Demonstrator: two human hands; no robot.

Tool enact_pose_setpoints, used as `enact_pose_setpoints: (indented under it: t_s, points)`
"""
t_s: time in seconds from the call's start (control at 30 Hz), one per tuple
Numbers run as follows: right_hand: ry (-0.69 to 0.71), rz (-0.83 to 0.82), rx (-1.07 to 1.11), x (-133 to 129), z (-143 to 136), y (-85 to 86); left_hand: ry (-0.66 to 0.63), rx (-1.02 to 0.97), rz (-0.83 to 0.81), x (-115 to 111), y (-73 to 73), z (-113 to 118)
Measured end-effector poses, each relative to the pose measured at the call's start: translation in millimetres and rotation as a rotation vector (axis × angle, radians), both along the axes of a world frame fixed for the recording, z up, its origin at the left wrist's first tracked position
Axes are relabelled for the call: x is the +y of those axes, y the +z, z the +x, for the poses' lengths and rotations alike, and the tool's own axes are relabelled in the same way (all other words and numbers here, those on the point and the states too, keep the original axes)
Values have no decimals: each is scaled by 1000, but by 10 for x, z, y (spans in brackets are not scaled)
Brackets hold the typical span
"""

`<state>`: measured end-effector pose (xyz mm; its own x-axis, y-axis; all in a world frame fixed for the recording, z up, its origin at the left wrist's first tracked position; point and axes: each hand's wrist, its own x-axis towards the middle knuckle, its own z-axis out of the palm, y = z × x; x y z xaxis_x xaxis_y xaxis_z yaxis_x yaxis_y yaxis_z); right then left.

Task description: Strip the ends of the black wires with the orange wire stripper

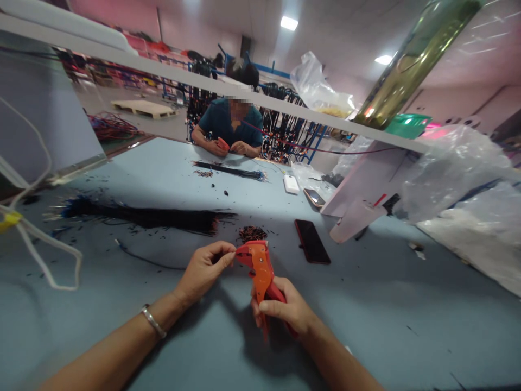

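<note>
My right hand (280, 307) is wrapped round the handles of an orange and red wire stripper (260, 266), its head pointing up and to the left. At the tool's jaws, my left hand (209, 266) pinches a thin dark wire (154, 263), which trails left over the blue-grey table (183, 336). How far the wire's end sits in the jaws is too small to tell. Beyond my left hand lies a long bundle of black wires (163, 217). A small pile of cut wire bits (252, 233) is just behind the tool's head.
A black phone (312, 241) and a white cup with a red straw (354, 220) are at the right. White cable (44, 271) loops at the left. Across the table, a person (232, 125) holds a red tool near another wire bundle (232, 170). Plastic bags (451, 168) fill the right side.
</note>
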<state>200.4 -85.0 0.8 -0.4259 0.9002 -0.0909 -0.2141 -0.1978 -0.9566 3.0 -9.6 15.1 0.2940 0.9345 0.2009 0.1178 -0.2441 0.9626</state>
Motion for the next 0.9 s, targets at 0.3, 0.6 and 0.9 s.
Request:
enact_pose_setpoints:
  t_s: [0.3, 0.6, 0.9]
  points:
    - [-34, 14, -8, -27, -41, 2, 6, 56, 23, -19, -41, 6]
    - [-72, -25, -31, -47, -83, -55, 27, 108, 53, -34, -13, 45]
    - [-88, -45, -50, -70, -126, -1, 34, 103, 44, -56, -4, 42]
